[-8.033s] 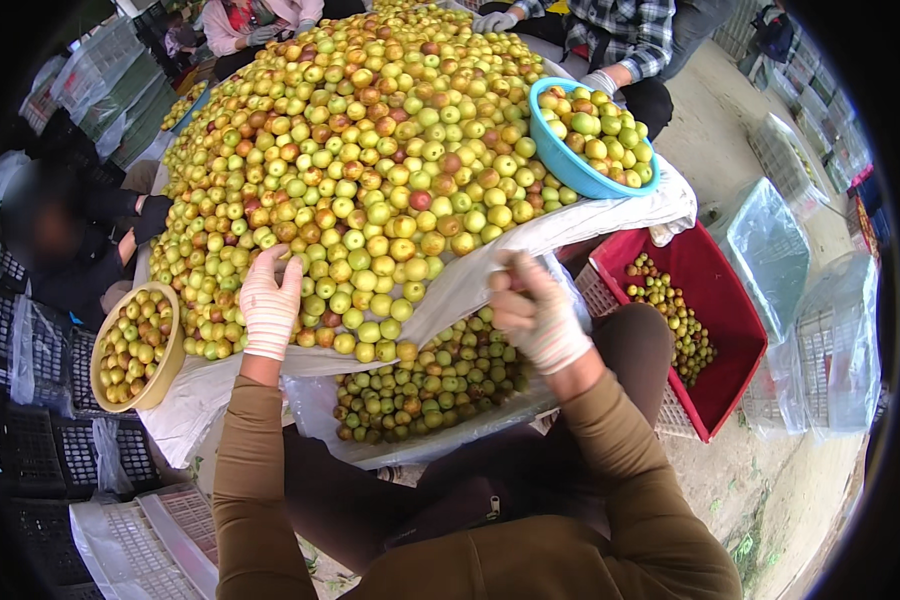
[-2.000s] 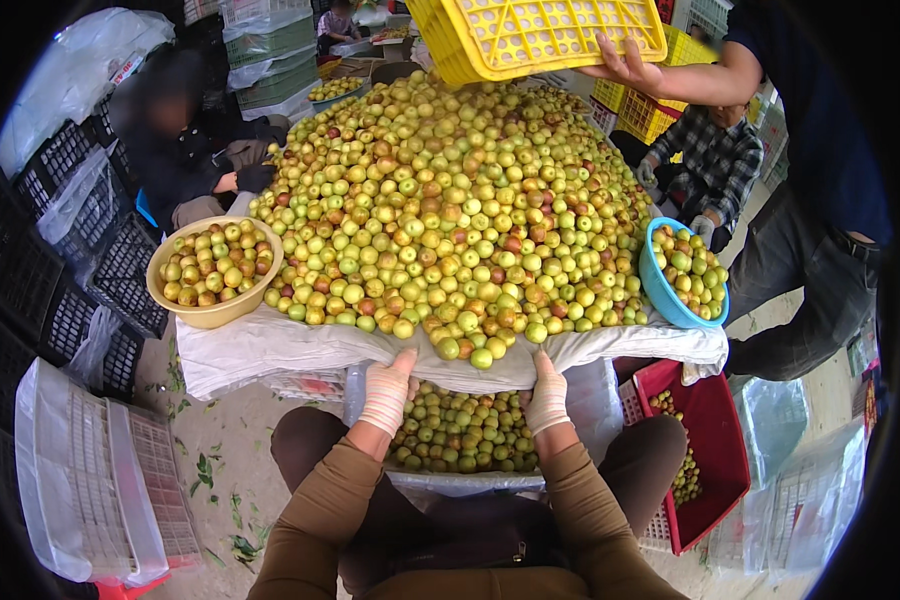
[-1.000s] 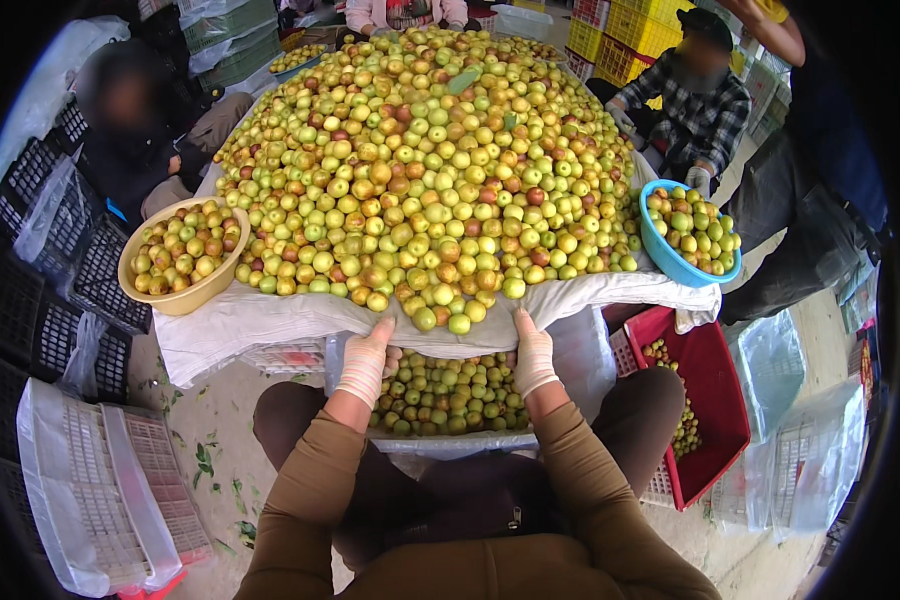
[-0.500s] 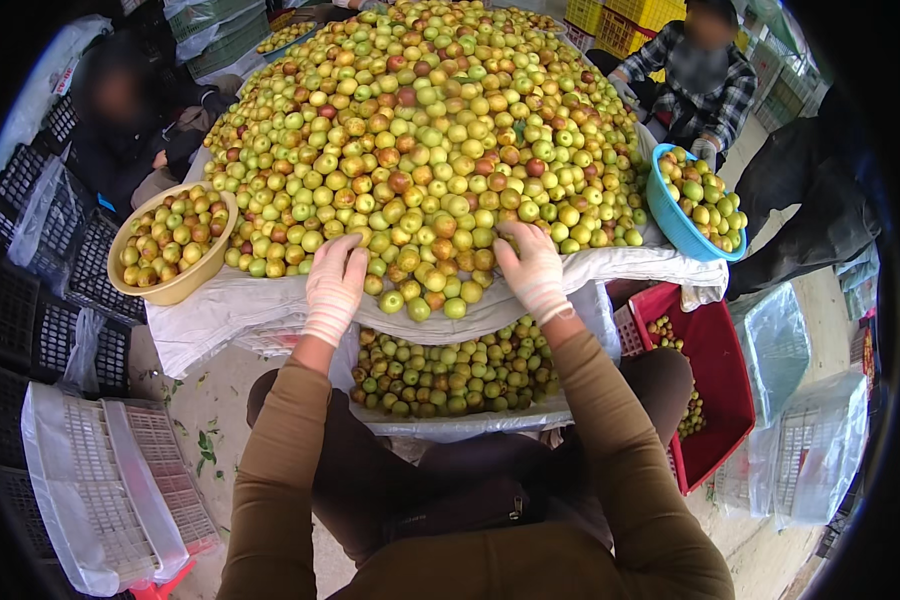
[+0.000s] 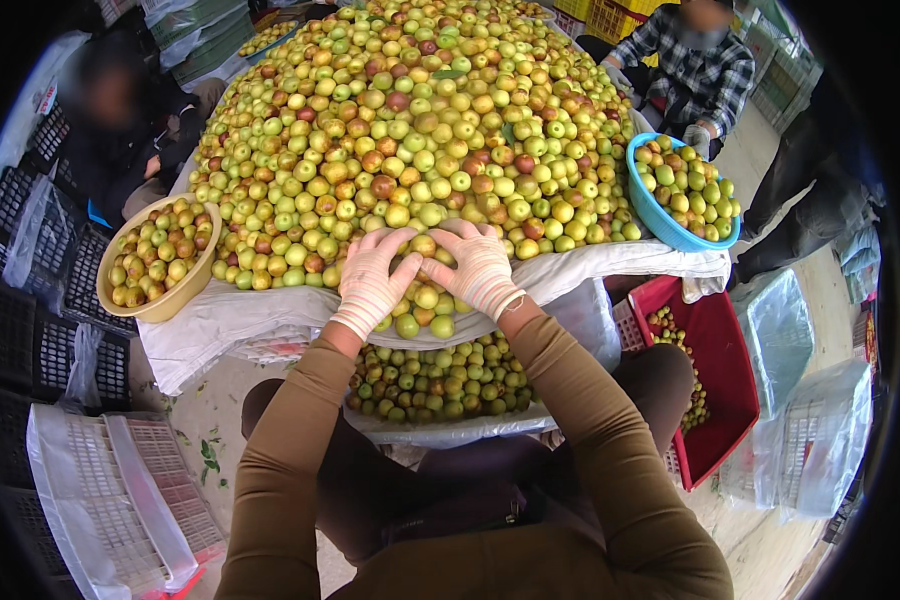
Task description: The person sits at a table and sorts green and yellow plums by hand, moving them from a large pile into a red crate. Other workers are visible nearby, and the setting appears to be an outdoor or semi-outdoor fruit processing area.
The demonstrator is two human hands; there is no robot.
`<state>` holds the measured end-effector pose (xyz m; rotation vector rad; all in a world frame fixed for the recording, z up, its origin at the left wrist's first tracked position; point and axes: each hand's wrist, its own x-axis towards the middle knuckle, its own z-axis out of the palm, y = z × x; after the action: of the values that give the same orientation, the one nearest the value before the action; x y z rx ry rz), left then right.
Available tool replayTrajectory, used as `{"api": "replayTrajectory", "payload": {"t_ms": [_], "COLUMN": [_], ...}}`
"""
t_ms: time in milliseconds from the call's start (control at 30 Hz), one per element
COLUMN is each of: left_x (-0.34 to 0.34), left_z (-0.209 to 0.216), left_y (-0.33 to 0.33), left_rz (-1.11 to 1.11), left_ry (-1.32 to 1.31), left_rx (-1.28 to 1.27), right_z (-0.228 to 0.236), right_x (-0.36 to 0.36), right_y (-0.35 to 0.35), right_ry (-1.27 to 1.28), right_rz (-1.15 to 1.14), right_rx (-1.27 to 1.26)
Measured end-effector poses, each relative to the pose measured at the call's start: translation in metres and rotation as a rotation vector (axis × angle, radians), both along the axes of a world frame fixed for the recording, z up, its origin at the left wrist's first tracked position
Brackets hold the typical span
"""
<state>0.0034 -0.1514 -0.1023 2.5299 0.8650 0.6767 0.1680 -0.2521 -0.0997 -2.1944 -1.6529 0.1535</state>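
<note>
Pale cloth [image 5: 620,262], creased and sagging over its near edge, lies under a broad heap of round fruit [image 5: 370,150] that rises beyond both hands. Glossy and smooth-skinned, the fruit runs from lime green to yellow, much of it blotched with russet brown; a few pieces, farther out from the fingertips, are deep red all over. One green leaf [image 5: 450,74] lies on the heap well beyond the right hand [image 5: 475,268].

At the heap's near edge, the left hand [image 5: 375,275] and the right hand lean toward each other in pale gloves, wrists banded. Each is loosely cupped, thumb spread away from the fingers, touching the fruit; the thumb tips nearly meet. Several yellow-green pieces sit between the hands and just below them, close to the cloth's edge. Whether any single piece is pinched cannot be told.

Below both hands, a plastic-lined crate [image 5: 460,430] holds duller, greener, brown-marked fruit. Well to the left of the left hand stands a tan basin [image 5: 185,298] full of fruit; well to the right of the right hand, a blue basin [image 5: 655,210] does likewise, tilted outward. Lower, beyond the right forearm, a red crate [image 5: 725,400] contains smaller-looking fruit.
</note>
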Motion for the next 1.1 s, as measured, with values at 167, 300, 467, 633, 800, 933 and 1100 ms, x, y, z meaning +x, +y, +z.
{"api": "replayTrajectory", "payload": {"t_ms": [167,300,467,633,800,933,1100], "left_x": [-0.022,-0.036,-0.056,-0.061,-0.040,-0.034,-0.018], "left_z": [-0.001,0.002,0.018,-0.015,-0.003,-0.005,-0.018], "left_y": [-0.018,-0.034,-0.007,0.037,0.040,0.042,0.043], "left_rz": [-0.063,-0.166,0.063,0.498,0.490,0.340,0.253], "left_ry": [0.018,0.109,-0.398,0.152,0.186,0.137,0.040], "left_rx": [-0.035,-0.053,-0.134,0.396,0.224,0.073,0.021], "right_z": [-0.011,-0.009,-0.001,-0.010,-0.014,-0.014,-0.014], "right_x": [-0.006,-0.006,0.025,0.061,0.051,0.048,0.044], "right_y": [-0.023,-0.047,-0.059,-0.016,0.012,0.010,0.006], "right_ry": [-0.031,-0.066,0.109,-0.105,-0.148,-0.231,-0.289], "right_rz": [0.119,0.275,0.155,-0.279,-0.287,-0.236,-0.189], "right_rx": [0.073,0.022,0.298,0.301,0.304,0.256,0.242]}}
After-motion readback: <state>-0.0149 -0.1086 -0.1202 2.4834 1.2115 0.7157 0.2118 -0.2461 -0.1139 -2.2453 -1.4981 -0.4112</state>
